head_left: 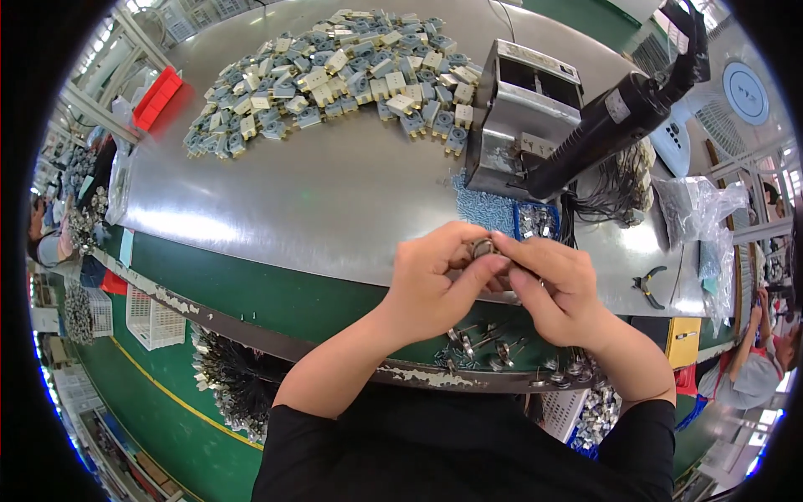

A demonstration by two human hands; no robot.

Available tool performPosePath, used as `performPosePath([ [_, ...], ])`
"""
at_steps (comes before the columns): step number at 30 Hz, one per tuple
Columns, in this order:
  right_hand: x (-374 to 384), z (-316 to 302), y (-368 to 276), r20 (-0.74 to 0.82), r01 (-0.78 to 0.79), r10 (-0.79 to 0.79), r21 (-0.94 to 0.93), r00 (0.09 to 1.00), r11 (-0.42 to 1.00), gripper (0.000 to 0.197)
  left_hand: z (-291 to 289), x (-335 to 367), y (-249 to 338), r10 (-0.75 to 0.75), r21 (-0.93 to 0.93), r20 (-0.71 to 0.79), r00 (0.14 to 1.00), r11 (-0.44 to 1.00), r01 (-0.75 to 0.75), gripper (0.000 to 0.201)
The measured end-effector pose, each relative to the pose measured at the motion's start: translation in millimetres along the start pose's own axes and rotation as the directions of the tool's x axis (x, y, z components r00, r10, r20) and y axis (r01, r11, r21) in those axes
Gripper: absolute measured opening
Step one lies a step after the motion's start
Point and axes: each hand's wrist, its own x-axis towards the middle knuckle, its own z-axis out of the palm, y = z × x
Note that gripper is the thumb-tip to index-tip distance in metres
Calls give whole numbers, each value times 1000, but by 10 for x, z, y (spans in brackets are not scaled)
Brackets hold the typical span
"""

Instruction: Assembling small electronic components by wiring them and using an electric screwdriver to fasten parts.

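- Metal tabletop [251, 205] spreads beyond the fingers [458, 235].
- Left hand [431, 284] and right hand [559, 289] pinch a small metal part [483, 248] between their fingertips.
- It seems unfinished; loose metal pieces [503, 351] bodyward likely remain, finished ones unclear.

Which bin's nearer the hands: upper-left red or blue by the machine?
The blue bin, just beyond the right hand, holding small metal parts; the red bin sits far to the left.
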Motion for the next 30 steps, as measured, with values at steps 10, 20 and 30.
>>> performPosePath([
  [10,87,-197,-64,117,-141,129,101,985,985,37,-178,-74,-136,-143,-457,400,905,825,332,36],
  [20,117,-30,-16,100,-19,20,-13,995,1000,44,-75,-61,-61,-83,-72,92,992,993,90,36],
  [30,67,-183,12,213,-30,55,-121,975,992,63,-337,-55,49,-88,-120,215,973,986,116,30],
])
